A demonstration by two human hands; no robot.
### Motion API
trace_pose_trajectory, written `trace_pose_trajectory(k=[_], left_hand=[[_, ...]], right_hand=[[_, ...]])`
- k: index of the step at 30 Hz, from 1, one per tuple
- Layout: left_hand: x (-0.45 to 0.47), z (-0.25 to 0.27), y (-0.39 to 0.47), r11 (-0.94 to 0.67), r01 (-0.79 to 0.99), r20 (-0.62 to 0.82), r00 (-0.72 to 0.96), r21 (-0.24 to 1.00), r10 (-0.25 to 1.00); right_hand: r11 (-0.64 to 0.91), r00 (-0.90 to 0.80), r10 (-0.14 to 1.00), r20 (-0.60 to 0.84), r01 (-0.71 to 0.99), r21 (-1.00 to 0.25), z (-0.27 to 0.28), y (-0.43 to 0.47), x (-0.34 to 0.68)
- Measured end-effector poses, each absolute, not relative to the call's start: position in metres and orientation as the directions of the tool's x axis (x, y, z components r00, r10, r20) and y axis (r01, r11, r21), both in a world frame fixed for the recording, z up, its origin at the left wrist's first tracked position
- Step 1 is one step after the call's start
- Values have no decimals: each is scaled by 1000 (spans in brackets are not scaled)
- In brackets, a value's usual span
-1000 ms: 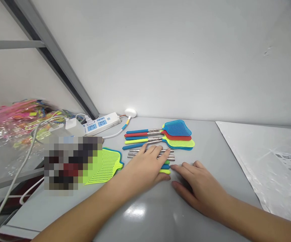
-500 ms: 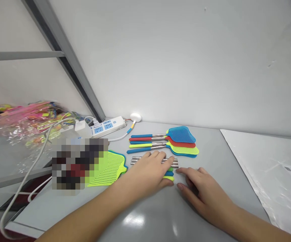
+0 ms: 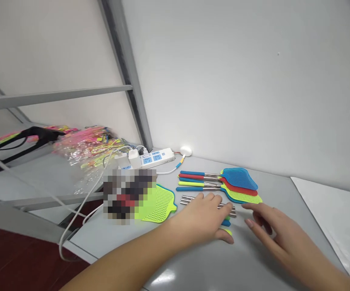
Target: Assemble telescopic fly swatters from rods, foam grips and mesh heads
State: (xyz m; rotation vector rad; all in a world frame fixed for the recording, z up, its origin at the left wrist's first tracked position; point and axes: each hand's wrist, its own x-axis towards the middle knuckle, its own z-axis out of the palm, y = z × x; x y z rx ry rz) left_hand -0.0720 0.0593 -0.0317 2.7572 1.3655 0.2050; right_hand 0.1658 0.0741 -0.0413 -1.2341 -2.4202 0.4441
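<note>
My left hand [image 3: 203,214] lies palm down, fingers spread, over silvery metal rods [image 3: 187,199] and several coloured handles [image 3: 225,223]. Green, blue and yellow ends of these handles stick out between its thumb and fingers; the rest is hidden under the palm. Just right of the rod ends hovers my right hand [image 3: 279,226], open and holding nothing, its thumb and index finger apart. Behind both hands lie several assembled fly swatters [image 3: 239,178] in blue, red and yellow-green, handles pointing left. Loose yellow-green swatter heads [image 3: 159,204] with blue beneath lie left of my left hand.
A white power strip [image 3: 158,158] with plugs and cables stands at the back left. A white sheet [image 3: 323,206] covers the table's right side. On a grey rack at left lie plastic-wrapped colourful items [image 3: 86,145]. A blurred-out patch hides something beside the swatter heads.
The view has swung left, so everything sits further right in the picture. My right hand has drawn slightly away from the rod ends. My left hand stays over the rods, its thumb spread wider.
</note>
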Motion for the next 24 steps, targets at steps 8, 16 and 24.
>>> trace_pose_trajectory(k=[8,16,24], left_hand=[[-62,-46,49,-574,807,78,569,141,819],[-57,-65,54,-646,750,189,620,143,761],[-56,-74,73,-696,701,244,655,156,715]], right_hand=[[705,-665,707,239,689,-170,-16,129,124],[798,-768,579,274,603,5,-43,199,70],[780,-754,619,220,623,-61,-58,219,67]])
